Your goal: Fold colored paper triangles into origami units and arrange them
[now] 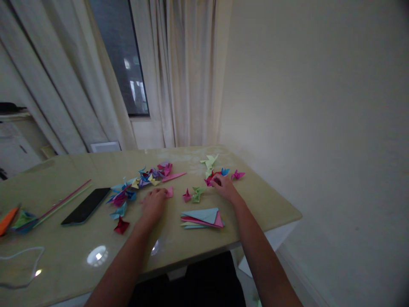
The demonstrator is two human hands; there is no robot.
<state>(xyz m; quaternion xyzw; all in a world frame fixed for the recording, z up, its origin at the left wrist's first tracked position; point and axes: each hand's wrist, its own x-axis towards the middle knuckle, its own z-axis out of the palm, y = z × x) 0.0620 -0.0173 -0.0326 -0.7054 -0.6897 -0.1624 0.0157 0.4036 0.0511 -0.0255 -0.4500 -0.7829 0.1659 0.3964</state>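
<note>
My left hand [155, 202] rests palm down on the table, fingers bent, its fingertips on a pink folded paper [169, 192]. The underside of that hand is hidden. On the right, my right hand [223, 186] has thumb and fingers closed at a magenta origami piece [208, 182]. Between the hands stand a small crimson origami piece [187, 195] and a green one [197, 194]. Nearer to me lies a stack of folded papers [201, 217] in blue, pink and pale green. Beyond my right hand are a pale green origami crane [210, 161], a blue piece [225, 172] and a magenta crane [237, 175].
A pile of many-coloured origami [153, 174] lies beyond my left hand, with a dark red piece [121, 225] to its left. Farther left are a black phone [86, 207], two thin sticks [64, 204], an orange object [8, 221] and a white cable [38, 256]. A wall borders the right.
</note>
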